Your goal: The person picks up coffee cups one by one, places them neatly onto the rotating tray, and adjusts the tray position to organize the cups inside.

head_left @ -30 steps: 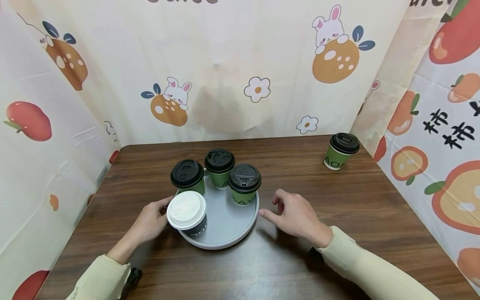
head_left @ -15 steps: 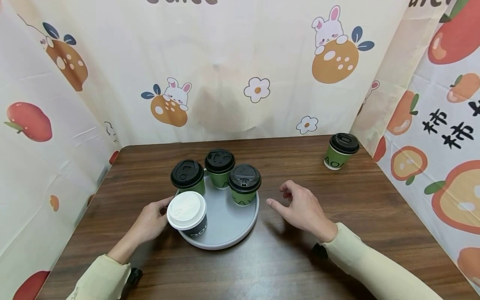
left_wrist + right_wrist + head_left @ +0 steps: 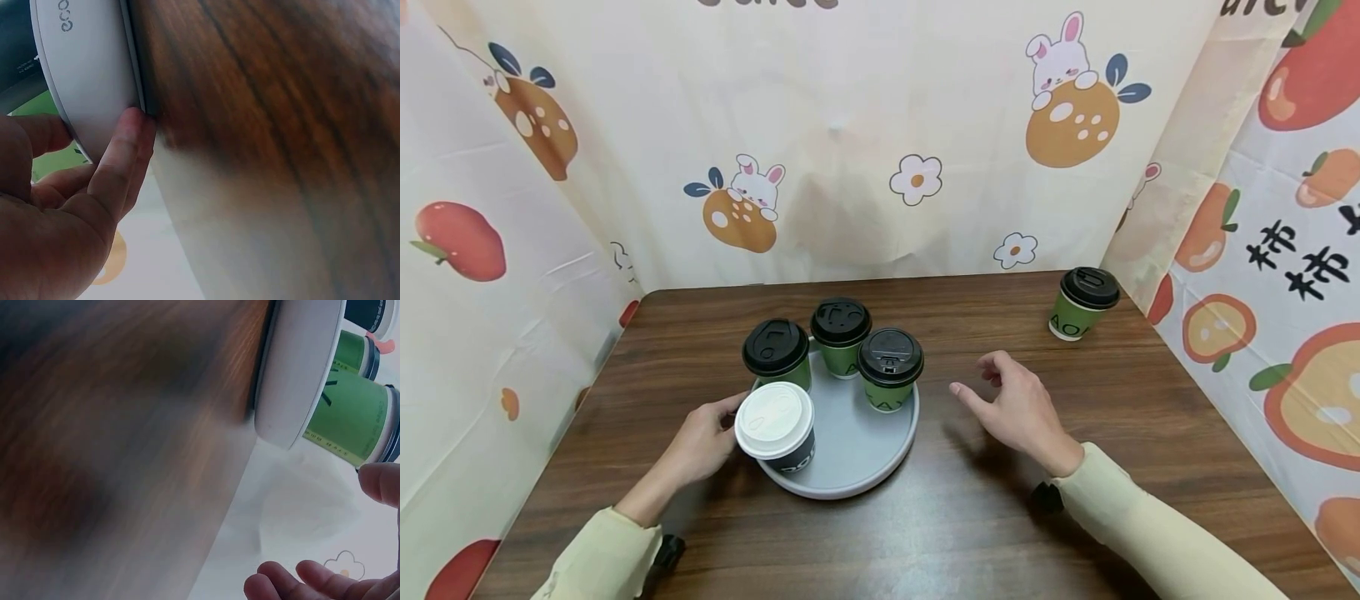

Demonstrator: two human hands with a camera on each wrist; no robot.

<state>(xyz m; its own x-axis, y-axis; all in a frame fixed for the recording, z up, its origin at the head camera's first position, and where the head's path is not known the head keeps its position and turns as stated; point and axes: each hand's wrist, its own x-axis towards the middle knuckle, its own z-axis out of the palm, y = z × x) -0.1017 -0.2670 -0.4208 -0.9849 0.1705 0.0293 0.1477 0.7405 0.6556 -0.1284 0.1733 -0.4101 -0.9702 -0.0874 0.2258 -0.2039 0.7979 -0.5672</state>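
Note:
A round grey tray (image 3: 857,454) stands on the table with several lidded paper cups on it. My left hand (image 3: 700,442) grips its left rim; in the left wrist view the thumb (image 3: 50,133) lies at the upper edge and the fingers (image 3: 119,156) against the side wall. Closest to that hand is a dark cup with a white lid (image 3: 775,421). Three green cups with black lids, a left one (image 3: 775,350), a back one (image 3: 840,333) and a right one (image 3: 889,367), fill the tray's far side. My right hand (image 3: 1018,408) hovers right of the tray, fingers loosely bent, holding nothing.
Another green cup with a black lid (image 3: 1082,302) stands alone at the table's back right corner. Printed cloth (image 3: 850,100) hangs behind the wooden table (image 3: 887,550) and along both sides.
My right hand has drawn away from the tray's right rim, moving right and slightly toward the back. The left hand, tray and cups have stayed in place.

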